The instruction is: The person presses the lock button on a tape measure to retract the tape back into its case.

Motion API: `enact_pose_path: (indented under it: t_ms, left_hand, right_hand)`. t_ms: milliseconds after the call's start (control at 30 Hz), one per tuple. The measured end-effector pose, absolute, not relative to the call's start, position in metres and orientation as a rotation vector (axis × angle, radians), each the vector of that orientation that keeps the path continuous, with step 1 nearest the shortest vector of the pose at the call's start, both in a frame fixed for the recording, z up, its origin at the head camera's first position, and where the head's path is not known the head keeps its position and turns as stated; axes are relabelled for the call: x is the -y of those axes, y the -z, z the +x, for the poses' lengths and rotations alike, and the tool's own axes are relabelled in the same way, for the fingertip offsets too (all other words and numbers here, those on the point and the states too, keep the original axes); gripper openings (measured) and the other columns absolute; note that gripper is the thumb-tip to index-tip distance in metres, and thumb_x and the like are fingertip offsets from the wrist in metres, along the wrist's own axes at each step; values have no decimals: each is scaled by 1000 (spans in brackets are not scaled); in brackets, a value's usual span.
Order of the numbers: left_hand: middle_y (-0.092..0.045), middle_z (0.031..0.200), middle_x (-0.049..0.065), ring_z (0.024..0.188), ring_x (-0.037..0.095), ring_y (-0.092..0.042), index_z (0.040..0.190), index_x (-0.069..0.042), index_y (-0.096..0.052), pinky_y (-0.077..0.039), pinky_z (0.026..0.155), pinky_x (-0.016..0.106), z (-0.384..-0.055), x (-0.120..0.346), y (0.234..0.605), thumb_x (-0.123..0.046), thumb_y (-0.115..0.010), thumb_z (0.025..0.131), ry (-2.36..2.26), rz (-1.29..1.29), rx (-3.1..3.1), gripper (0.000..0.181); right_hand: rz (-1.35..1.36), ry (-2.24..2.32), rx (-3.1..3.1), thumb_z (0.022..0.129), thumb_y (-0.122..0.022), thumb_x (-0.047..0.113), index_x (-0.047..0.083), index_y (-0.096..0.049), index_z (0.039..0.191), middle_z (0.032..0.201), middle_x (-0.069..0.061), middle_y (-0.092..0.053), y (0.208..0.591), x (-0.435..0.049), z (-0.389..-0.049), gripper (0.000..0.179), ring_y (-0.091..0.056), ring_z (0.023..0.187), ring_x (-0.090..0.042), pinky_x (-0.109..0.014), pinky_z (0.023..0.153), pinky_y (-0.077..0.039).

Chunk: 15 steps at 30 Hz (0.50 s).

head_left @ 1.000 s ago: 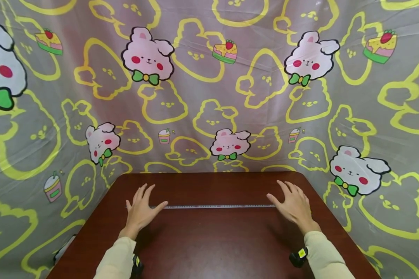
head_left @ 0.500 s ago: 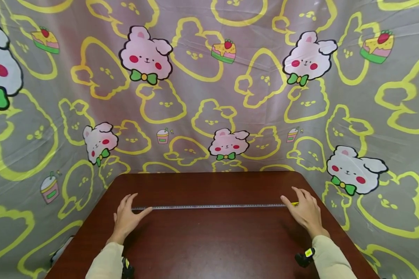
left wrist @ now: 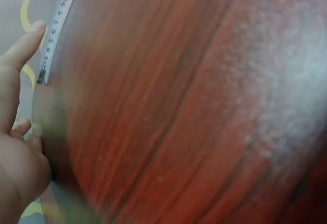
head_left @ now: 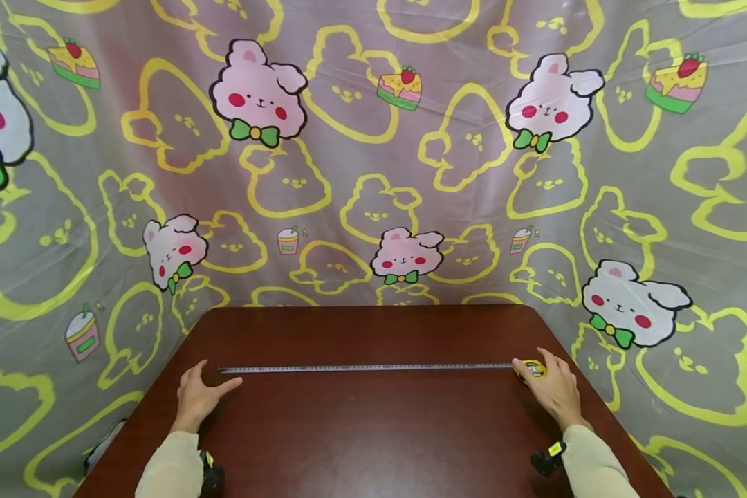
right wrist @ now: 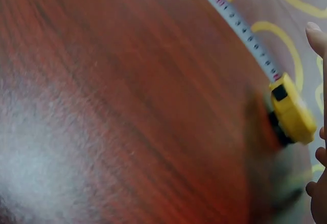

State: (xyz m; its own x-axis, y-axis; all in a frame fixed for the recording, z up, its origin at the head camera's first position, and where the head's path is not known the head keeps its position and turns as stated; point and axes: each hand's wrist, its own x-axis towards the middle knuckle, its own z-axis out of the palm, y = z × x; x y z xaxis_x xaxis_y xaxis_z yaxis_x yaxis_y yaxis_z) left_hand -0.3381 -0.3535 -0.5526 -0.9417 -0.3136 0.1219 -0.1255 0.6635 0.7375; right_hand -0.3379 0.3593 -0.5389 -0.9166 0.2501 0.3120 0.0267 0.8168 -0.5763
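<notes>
A tape measure with a yellow case (right wrist: 292, 111) lies at the right of the brown table (head_left: 355, 429). Its pulled-out blade (head_left: 373, 368) runs straight leftward across the wood, numbers facing up. My left hand (head_left: 196, 398) is spread beside the blade's free end, thumb and index finger apart with nothing between them. In the left wrist view the index fingertip overlaps the blade (left wrist: 53, 39) near its low numbers. My right hand (head_left: 559, 389) is over the case, thumb and fingers spread to either side. From the right wrist, a gap shows between the fingers and the case.
A fabric curtain (head_left: 473, 180) printed with white bunnies and yellow outlines encloses the table at the back and both sides. The table's far corners are rounded. A dark device with a yellow label (head_left: 549, 458) is strapped at the right wrist, another at the left (head_left: 210, 474).
Both hands have moved apart and slightly nearer. The left has slid leftward past the blade's free end, uncovering it; the right has shifted right, and the yellow case now shows between its fingers.
</notes>
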Motion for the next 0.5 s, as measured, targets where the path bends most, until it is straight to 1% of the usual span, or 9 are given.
enact_pose_path:
  t_ms: [167, 300, 400, 500]
  left_hand:
    - [-10, 142, 33, 124, 56, -12, 146, -1, -17, -15, 91, 69, -341, 354, 555, -58, -71, 71, 1094, 378, 2686, 109]
    - [-11, 142, 34, 124, 57, -10, 146, -2, -19, -10, 91, 69, -347, 351, 552, -64, -66, 72, 1041, 395, 2744, 107]
    - [-11, 142, 34, 124, 57, -8, 144, -2, -26, -9, 90, 68, -350, 349, 552, -65, -64, 73, 994, 432, 2783, 102]
    - [-15, 141, 33, 124, 56, -10, 139, -3, -36, -12, 89, 67, -351, 347, 553, -62, -65, 74, 957, 478, 2758, 93]
  right_hand:
    - [-274, -814, 2618, 79, -53, 68, 10, -34, 141, 132, -28, -37, 551, -365, -338, 88, -38, 109, -49, -65, 79, -30]
    - [-293, -771, 2604, 75, -55, 71, 11, -37, 140, 129, -26, -40, 559, -366, -341, 90, -40, 107, -47, -63, 78, -30]
    - [-295, -715, 2634, 72, -55, 74, 11, -37, 139, 129, -26, -41, 564, -367, -343, 94, -38, 107, -48, -63, 79, -28]
    - [-277, -666, 2659, 70, -55, 76, 11, -38, 139, 129, -26, -42, 567, -367, -345, 96, -37, 108, -49, -64, 80, -27]
